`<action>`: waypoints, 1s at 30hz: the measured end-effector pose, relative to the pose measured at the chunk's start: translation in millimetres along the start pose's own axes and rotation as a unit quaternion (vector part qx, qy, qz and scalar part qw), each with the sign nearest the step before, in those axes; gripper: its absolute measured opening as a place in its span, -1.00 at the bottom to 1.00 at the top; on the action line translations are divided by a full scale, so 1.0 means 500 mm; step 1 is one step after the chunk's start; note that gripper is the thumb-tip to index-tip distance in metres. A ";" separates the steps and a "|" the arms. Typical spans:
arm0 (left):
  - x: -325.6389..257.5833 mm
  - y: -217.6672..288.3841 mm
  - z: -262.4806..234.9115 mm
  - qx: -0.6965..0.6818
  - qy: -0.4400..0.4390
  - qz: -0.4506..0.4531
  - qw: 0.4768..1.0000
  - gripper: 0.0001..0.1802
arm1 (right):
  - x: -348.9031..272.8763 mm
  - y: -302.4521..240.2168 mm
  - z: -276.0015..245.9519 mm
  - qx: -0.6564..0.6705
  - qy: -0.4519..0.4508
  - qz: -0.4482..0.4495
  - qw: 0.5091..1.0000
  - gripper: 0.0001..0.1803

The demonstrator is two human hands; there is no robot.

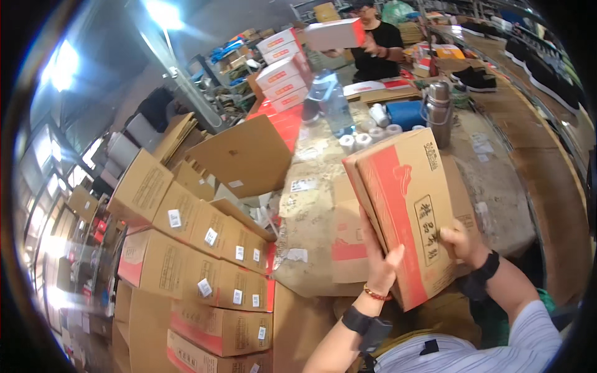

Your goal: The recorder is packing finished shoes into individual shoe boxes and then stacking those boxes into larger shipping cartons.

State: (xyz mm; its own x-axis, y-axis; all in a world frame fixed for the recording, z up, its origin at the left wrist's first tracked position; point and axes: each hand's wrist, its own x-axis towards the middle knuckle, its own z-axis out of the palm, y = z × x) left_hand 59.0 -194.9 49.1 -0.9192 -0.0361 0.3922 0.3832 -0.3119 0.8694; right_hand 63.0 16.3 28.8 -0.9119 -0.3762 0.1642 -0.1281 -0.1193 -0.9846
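Hands (379, 258) gripping carton (407, 211), cluttered worktable (497, 186)

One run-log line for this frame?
left hand: holding cardboard box | right hand: holding it too | box: tilted above table

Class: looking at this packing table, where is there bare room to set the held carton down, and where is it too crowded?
Free: the worn table top right of the carton, below the steel flask. Less room: the table between the tape rolls and the hands, left and right, littered with labels. Crowded: the far end by the flask and the stacked cartons on the left.
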 end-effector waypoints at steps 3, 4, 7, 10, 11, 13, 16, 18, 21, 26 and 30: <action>0.026 0.015 -0.007 -0.062 -0.045 -0.056 0.996 -0.09 | 0.010 0.007 0.044 0.181 0.074 0.052 0.979 -0.31; 0.025 0.027 -0.007 -0.115 -0.051 -0.103 0.987 -0.10 | 0.010 0.010 0.053 0.181 0.091 0.038 0.979 -0.32; 0.034 0.042 -0.016 -0.112 -0.044 -0.135 0.984 -0.11 | 0.033 -0.028 0.065 0.175 0.099 0.009 0.979 -0.31; 0.048 0.032 -0.042 -0.110 -0.127 -0.137 0.976 -0.05 | 0.047 -0.054 0.049 0.194 0.086 -0.013 0.977 -0.31; 0.034 0.019 -0.056 -0.082 -0.145 -0.149 0.975 0.00 | 0.044 -0.063 0.043 0.199 0.095 -0.016 0.975 -0.33; 0.013 0.008 -0.065 -0.054 -0.160 -0.166 0.972 0.06 | 0.047 -0.068 0.041 0.206 0.106 -0.015 0.973 -0.34; 0.008 0.043 -0.069 -0.007 -0.151 -0.111 0.982 0.17 | 0.072 -0.051 0.045 0.192 0.118 -0.038 0.973 -0.34; 0.030 0.100 -0.072 -0.065 -0.108 -0.090 0.988 0.24 | 0.097 -0.036 0.024 0.326 0.026 -0.055 0.943 -0.27; 0.075 0.213 -0.100 -0.023 -0.028 -0.016 0.999 0.24 | 0.157 -0.019 0.015 0.180 0.064 -0.060 0.980 -0.29; 0.233 0.443 -0.199 0.006 0.158 0.159 0.975 -0.57 | 0.178 0.103 -0.032 -0.483 0.137 -0.091 0.860 -0.50; 0.360 0.688 -0.285 0.089 0.208 0.213 0.951 -0.45 | 0.157 0.146 -0.014 -0.615 0.115 -0.091 0.775 -0.60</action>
State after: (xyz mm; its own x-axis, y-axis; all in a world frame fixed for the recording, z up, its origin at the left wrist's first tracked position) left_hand 12.4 -444.1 376.0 -0.6202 -0.5062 0.5993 0.7037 -0.0212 0.7102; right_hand -20.8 -15.7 -30.6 -0.8626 -0.2658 0.4304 -0.4085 0.8678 -0.2830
